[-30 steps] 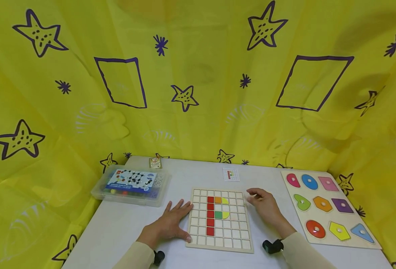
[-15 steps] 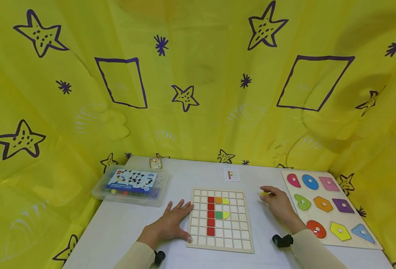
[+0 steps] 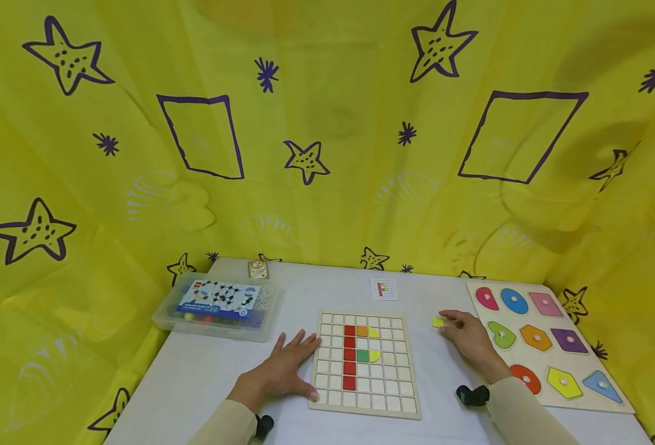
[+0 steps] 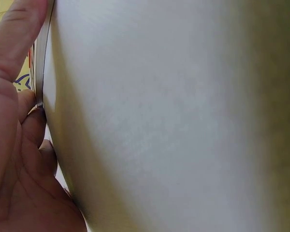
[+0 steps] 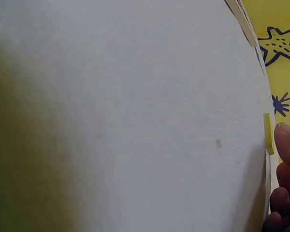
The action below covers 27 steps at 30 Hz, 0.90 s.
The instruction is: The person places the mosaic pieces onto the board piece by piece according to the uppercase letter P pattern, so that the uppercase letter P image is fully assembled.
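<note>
A wooden grid board (image 3: 391, 368) with raised squares lies on the white table. On it are red square tiles (image 3: 349, 355) in a column, an orange tile (image 3: 362, 331), a green tile (image 3: 363, 356) and two yellow quarter-round tiles (image 3: 374, 356). My left hand (image 3: 279, 371) is spread at the board's left edge, its thumb at the near left corner. Right of the board lies a loose yellow tile (image 3: 437, 322). My right hand (image 3: 469, 343) is just beside it, fingers loosely bent; in the right wrist view the thumb tip (image 5: 286, 133) appears slightly apart from this tile.
A small card with a printed grid pattern (image 3: 383, 289) lies beyond the board. At left stands a clear plastic box (image 3: 271, 309) with a blue label, with a small card (image 3: 258, 269) behind it. At right lies a knobbed shape puzzle (image 3: 505, 321). Yellow curtains surround the table.
My right hand has moved right, away from the board's edge. A yellow tile came into sight at its fingertips and now lies on the table as the hand draws back. My left hand stays put.
</note>
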{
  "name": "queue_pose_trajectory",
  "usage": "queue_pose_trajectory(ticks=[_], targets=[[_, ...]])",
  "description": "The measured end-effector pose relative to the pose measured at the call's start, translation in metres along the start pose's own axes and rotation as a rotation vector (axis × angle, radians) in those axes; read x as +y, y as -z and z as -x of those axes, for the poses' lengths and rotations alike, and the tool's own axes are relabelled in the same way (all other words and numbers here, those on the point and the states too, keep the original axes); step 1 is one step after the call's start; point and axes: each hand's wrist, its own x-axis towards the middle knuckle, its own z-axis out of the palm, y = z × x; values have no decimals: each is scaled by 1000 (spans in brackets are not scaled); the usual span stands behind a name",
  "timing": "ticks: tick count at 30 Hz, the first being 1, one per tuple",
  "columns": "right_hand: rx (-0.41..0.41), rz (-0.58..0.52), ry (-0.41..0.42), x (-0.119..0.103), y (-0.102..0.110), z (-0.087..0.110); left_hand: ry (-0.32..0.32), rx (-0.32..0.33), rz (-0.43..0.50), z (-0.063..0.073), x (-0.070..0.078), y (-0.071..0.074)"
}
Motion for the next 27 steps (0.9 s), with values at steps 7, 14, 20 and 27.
queue_pose_trajectory(ticks=[7, 14, 20, 27], targets=[[28, 56, 19, 4, -4, -5, -5, -1, -4, 0, -1, -1], [34, 91, 25, 4, -5, -7, -1, -3, -13, 0, 1, 1], [39, 83, 2, 0, -6, -7, 1, -4, -6, 0, 1, 0], [73, 80, 40, -1, -5, -5, 8, -6, -8, 0, 1, 1]])
